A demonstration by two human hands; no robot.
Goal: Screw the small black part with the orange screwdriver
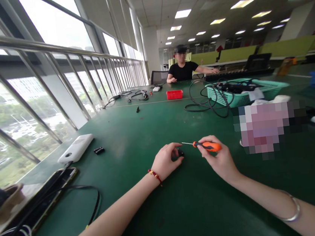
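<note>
My right hand [217,158] grips an orange-and-black screwdriver [210,146] by its handle. The thin metal shaft points left, its tip close to the index finger of my left hand [166,160]. That hand rests on the green table with thumb and fingers curled around a small black rounded object [181,152]. Most of the object is hidden by the fingers, so its kind cannot be made out. Screwdriver tip and black object look slightly apart.
On the left lie a white power bank [77,148], a small black part [99,150] and a phone [42,201] with cables. Ahead are a red tray [174,95] and a teal basket [270,86] of cables. A person [183,69] sits across the green table [130,132].
</note>
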